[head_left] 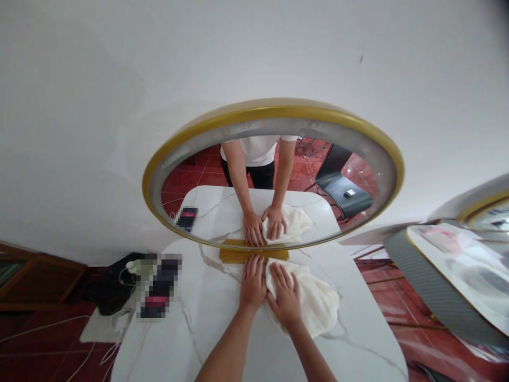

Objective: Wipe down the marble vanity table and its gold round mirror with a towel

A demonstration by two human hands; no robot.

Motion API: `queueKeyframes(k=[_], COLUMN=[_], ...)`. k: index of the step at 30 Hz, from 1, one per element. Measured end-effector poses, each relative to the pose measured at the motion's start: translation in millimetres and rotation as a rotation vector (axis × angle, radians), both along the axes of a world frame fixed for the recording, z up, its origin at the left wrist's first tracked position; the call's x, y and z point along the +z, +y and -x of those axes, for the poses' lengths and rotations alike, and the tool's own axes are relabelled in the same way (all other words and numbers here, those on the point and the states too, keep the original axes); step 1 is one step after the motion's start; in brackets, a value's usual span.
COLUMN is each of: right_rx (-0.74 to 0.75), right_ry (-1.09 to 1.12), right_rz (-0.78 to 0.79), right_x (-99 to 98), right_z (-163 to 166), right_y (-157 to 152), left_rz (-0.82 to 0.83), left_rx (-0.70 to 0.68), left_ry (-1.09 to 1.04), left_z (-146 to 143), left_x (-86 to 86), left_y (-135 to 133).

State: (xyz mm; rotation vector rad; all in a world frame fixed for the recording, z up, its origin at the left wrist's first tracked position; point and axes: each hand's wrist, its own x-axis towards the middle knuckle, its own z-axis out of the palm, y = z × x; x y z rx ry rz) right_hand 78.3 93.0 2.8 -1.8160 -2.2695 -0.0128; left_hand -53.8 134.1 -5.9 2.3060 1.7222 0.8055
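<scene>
A white cloth point(318, 302) lies spread and rumpled on the white marble-patterned table point(214, 339). My right hand point(284, 294) rests flat on the cloth's left part, fingers stretched toward the mirror's base. Just left of it, my left hand point(253, 284) lies flat with its fingers extended, its fingertips at the gold base point(233, 255) of the mirror. The oval mirror point(222, 185) has a gold frame and stands at the table's far side. Both hands and the cloth also appear in its reflection.
A phone-like item point(159, 289), blurred by pixels, lies on the table's left side. Beyond the left edge are a black bag point(113, 284) and cables. At right stands another white table point(469, 281) with a second mirror point(487, 209). A white wall rises behind.
</scene>
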Motion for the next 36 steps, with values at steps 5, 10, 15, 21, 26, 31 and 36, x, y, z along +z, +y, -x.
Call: queueKeyframes(k=[5, 10, 15, 21, 26, 31, 36], right_rx=[-0.057, -0.265, -0.337, -0.434, -0.532, -0.41, -0.202], right_ry=[-0.006, 0.016, 0.076, 0.356, 0.503, 0.251, 0.072], right_rz=[-0.035, -0.071, -0.096, -0.263, -0.346, -0.155, -0.028], right_x=[-3.6, 4.8, -3.3, -17.6, -10.3, -6.1, -6.9], right_z=[7, 22, 27, 22, 32, 56, 93], right_y=[-22, -27, -22, -12, 1, 9, 11], left_rz=[-0.017, -0.053, -0.08, -0.045, -0.015, 0.011, 0.011], left_rx=[0.0, 0.044, 0.084, 0.15, 0.125, 0.111, 0.113], left_ry=[-0.069, 0.019, 0.107, 0.117, 0.114, 0.116, 0.122], left_z=[10, 63, 122, 129, 126, 127, 126], left_x=[1.9, -0.6, -8.0, -9.1, -8.1, -5.0, -2.2], left_y=[-2, -8, -11, -13, -13, -13, -12])
